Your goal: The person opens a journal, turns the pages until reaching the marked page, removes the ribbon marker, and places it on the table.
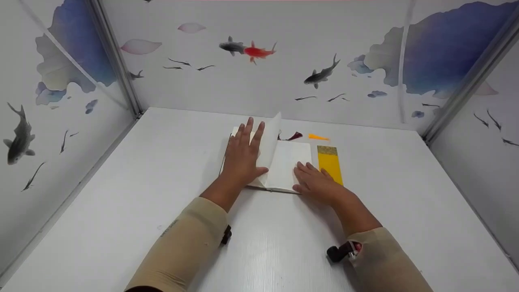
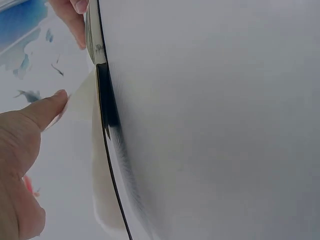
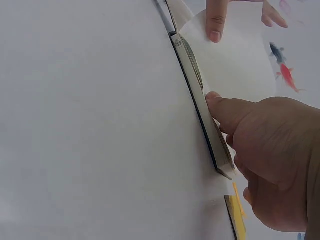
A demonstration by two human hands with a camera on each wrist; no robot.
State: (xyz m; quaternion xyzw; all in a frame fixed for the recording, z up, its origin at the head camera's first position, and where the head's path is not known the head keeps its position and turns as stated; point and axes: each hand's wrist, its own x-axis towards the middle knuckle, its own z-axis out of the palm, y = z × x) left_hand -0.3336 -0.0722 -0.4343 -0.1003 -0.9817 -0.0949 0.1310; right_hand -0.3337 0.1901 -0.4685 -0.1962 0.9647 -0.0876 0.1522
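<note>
A notebook (image 1: 290, 162) with blank cream pages lies spread on the white table, some of its leaves lifted and standing up near the spine. My left hand (image 1: 244, 154) lies with straight, spread fingers over the left-hand pages, its thumb toward the raised leaf (image 1: 272, 140). On the lower right corner of the right-hand pages rests my right hand (image 1: 318, 182), fingers extended. In the right wrist view the right thumb (image 3: 225, 107) lies along the edge of the page block (image 3: 197, 95). The left wrist view shows the left thumb (image 2: 50, 107) against a lifted page (image 2: 82, 100).
Right of the notebook lies a yellow bookmark-like strip (image 1: 330, 164) with a patterned top band, partly behind the right hand. Beyond them are a dark red tassel (image 1: 296, 136) and an orange tassel (image 1: 319, 137). Walls printed with fish (image 1: 259, 52) enclose the table (image 1: 170, 162).
</note>
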